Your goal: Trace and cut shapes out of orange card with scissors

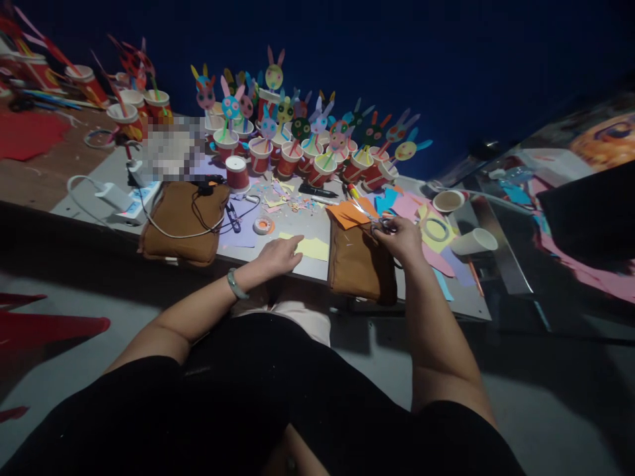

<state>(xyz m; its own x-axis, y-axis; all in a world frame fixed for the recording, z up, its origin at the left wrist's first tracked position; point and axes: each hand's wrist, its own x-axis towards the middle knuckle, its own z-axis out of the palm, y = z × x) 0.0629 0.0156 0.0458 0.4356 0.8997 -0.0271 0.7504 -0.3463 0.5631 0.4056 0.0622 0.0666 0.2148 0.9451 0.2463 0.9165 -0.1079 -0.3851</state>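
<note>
My left hand (278, 258), with a bangle on its wrist, reaches over the table's front edge. Its index finger stretches out onto a sheet of yellow paper (313, 248); the other fingers are partly hidden, and no object shows in it. My right hand (405, 243) is closed around the handles of a pair of scissors (381, 225). The blades point left and away from me, over orange paper (347, 215). Below that paper a brown cushion-like pad (361, 258) hangs over the table edge. A roll of tape (262, 226) lies to the left of the yellow paper.
Several paper cups with rabbit faces (289, 158) stand along the back. An upside-down cup (237, 173), paper scraps (280, 193) and a black marker (318, 192) lie in front. A second brown pad (186, 221) with cables and a power strip (133, 205) sit left. White cups (475, 242) are right.
</note>
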